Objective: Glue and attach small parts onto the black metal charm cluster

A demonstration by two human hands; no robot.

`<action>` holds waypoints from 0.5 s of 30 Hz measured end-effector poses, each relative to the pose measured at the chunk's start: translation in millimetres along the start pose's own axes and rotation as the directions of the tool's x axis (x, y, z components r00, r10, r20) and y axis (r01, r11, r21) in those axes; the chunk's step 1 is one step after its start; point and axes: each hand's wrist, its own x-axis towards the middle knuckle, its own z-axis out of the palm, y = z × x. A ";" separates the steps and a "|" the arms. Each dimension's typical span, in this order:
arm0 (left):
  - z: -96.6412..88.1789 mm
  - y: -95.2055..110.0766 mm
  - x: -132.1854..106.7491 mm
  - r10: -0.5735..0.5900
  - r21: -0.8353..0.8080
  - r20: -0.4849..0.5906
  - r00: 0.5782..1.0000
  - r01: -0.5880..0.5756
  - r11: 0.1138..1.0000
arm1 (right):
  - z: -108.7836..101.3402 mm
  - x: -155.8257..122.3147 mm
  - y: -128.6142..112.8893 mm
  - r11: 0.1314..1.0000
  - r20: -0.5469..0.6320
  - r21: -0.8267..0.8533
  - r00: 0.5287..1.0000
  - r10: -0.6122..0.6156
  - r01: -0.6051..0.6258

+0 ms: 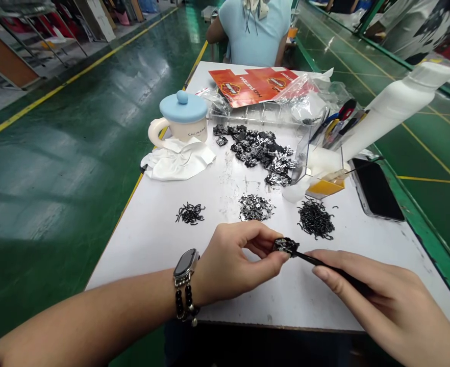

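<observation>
Between the thumb and fingers of my left hand [234, 260] is a small black part [286, 245] with shiny metal on it. My right hand [381, 290] grips a thin black tool, which looks like tweezers [324, 264], its tip touching the part's right side. Just beyond my hands lie a heap of shiny metal bits [256, 208] and a pile of small black curved pieces [316, 219]. A smaller pile of black curved pieces [190, 214] sits to the left. Farther back is a loose heap of similar black parts [257, 148].
A lidded mug [182, 120] and white cloth [179, 160] stand at left. At right are a clear pen holder [324, 168], a white bottle [397, 109] and a phone [378, 188]. Red printed card [251, 84] and plastic bags lie behind. A person [253, 33] sits beyond the table.
</observation>
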 end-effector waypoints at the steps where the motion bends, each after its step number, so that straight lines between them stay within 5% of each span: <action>1: 0.0 0.1 0.2 -0.008 -0.008 0.002 1.000 0.008 1.000 | 0.3 0.2 -0.4 1.000 -0.012 0.000 1.000 -0.001 0.001; 15: -1.4 0.2 1.8 -0.175 -0.141 0.092 0.980 0.186 0.972 | -0.6 -1.1 -0.3 1.000 -0.046 -0.024 0.999 -0.020 0.019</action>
